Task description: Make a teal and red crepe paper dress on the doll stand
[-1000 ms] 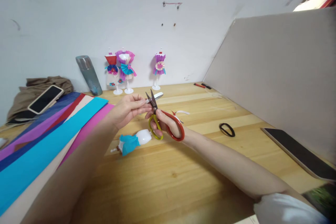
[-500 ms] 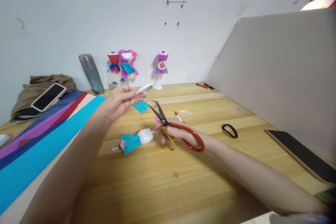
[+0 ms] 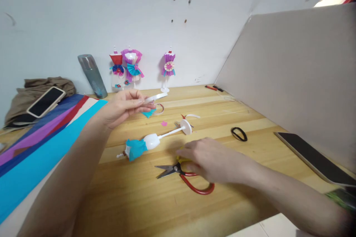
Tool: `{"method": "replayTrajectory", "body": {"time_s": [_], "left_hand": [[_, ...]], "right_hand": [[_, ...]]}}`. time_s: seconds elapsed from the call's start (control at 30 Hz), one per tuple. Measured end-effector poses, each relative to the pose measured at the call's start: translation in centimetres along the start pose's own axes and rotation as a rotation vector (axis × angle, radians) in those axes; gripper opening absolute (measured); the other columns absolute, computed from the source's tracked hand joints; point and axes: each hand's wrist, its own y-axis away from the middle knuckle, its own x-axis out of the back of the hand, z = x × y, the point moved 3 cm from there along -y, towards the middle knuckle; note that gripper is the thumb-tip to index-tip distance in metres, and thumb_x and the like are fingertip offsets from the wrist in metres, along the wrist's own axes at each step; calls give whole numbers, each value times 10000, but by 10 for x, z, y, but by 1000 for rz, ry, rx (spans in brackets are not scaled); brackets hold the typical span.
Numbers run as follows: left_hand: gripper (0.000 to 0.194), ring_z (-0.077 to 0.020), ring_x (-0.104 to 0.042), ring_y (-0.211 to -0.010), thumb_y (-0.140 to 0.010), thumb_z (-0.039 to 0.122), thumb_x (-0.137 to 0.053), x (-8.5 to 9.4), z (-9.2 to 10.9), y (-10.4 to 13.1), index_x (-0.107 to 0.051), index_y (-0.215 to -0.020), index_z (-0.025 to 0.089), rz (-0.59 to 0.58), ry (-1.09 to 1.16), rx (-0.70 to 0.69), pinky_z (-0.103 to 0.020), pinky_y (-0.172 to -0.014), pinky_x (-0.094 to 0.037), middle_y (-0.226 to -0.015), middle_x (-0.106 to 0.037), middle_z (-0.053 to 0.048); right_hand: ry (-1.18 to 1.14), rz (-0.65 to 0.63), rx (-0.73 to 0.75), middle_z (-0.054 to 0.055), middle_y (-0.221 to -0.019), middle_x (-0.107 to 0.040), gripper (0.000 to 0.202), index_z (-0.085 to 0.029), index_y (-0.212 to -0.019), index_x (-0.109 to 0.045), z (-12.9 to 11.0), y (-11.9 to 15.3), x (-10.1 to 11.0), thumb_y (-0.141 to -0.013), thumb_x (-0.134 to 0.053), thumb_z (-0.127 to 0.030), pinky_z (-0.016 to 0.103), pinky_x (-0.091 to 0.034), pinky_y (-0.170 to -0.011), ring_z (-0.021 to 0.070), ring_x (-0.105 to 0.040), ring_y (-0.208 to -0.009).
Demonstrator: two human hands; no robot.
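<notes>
My left hand (image 3: 126,106) pinches a roll of white tape (image 3: 156,97) above the table. Lower right, my right hand (image 3: 207,158) has its fingers curled round the yellow handle of the scissors (image 3: 177,169), whose blades are slightly apart and point left, low over or on the wood; exact contact is unclear. A small white dress-form stand (image 3: 151,141) with a turquoise paper top (image 3: 136,149) lies on its side between the hands, its round base to the right. Behind it are a turquoise paper piece (image 3: 149,113) and a pink scrap (image 3: 164,123).
Dressed mini forms (image 3: 169,64) stand along the wall beside a leaning bottle (image 3: 93,76). Coloured paper sheets (image 3: 59,135) and a phone (image 3: 46,102) on brown cloth lie left. A black band (image 3: 239,134) and a dark tablet-like device (image 3: 314,157) are right.
My right hand has lowered the scissors toward the front of the table, uncovering the lying stand's pole and base. The tape roll in my left hand has tilted and the view has shifted slightly.
</notes>
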Motion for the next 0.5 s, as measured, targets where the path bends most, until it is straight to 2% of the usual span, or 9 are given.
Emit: {"method": "replayTrajectory", "body": {"time_s": [0.07, 0.13, 0.17, 0.2, 0.27, 0.37, 0.5], "left_hand": [[278, -229, -752, -877, -735, 306, -855, -2, 1, 2, -635, -702, 139, -81, -61, 30, -292, -783, -594, -887, -758, -100], [294, -230, -754, -865, -756, 326, -838, -6, 1, 5, -619, -688, 141, -161, -135, 66, -301, -779, -597, -939, -760, -118], [291, -234, -755, -872, -769, 329, -827, -8, 0, 5, -617, -686, 146, -199, -165, 82, -312, -790, -599, -946, -760, -120], [279, -238, -755, -881, -778, 331, -817, -10, -2, 6, -621, -691, 152, -237, -188, 100, -322, -804, -599, -934, -762, -116], [250, -244, -757, -892, -777, 339, -810, -13, -8, 5, -640, -708, 170, -304, -220, 139, -332, -815, -597, -880, -764, -93], [251, -251, -760, -880, -752, 373, -817, -15, -16, 3, -655, -713, 185, -355, -272, 193, -345, -823, -595, -851, -766, -76], [275, -273, -760, -898, -729, 393, -830, -13, -18, 2, -660, -713, 177, -365, -302, 208, -354, -828, -594, -865, -764, -88]], "right_hand": [[68, 178, -15, 59, -670, -630, 188, -203, -756, -674, 2, -4, 17, -874, -537, -153, 312, -316, -575, 165, -492, -569], [-3, 469, -4, 76, -828, -697, 197, -219, -911, -699, 7, -7, 35, -901, -511, -162, 322, -367, -609, 186, -550, -643], [-47, 576, 6, 77, -889, -708, 213, -230, -973, -703, 11, -9, 41, -896, -516, -162, 325, -383, -620, 193, -564, -675], [-84, 621, 19, 72, -920, -712, 237, -237, -1008, -707, 16, -12, 44, -885, -521, -156, 325, -392, -623, 195, -571, -695], [-141, 558, 19, 56, -898, -715, 266, -230, -1010, -720, 26, -22, 42, -867, -512, -144, 317, -405, -622, 188, -577, -694], [-209, 370, 38, 51, -875, -726, 307, -194, -1007, -735, 40, -38, 32, -867, -470, -128, 319, -443, -671, 170, -596, -695], [-283, 285, 192, 89, -1017, -730, 337, -173, -1022, -743, 52, -54, 29, -840, -466, -114, 341, -483, -756, 186, -641, -832]]}}
